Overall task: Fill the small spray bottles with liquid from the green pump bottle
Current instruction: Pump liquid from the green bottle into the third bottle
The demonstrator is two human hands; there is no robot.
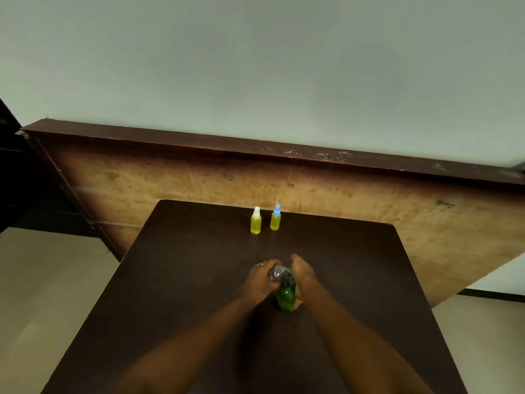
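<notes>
Dark table [199,280], worn wooden panel [170,183] and pale wall [255,66] beyond; left hand [262,280] and right hand [302,275] grip the green pump bottle [285,298].

Table top [176,280]: dark brown wood-look, smooth, low sheen.
Green pump bottle [285,298], mid-table: translucent plastic, glossy. Its pump head [277,273]: silvery grey, shiny; blurred, material unclear.
At the table's 12 o'clock: white-capped spray bottle [256,223], see-through smooth plastic with a matt white cap. At its 3 o'clock, blue-capped spray bottle [275,220], same plastic with a matt blue cap.
Board [170,180] beyond 12 o'clock: bare wood, rough, blotchy. Its dark rim [255,146]: scuffed.
Wall [255,66]: matt paint.
</notes>
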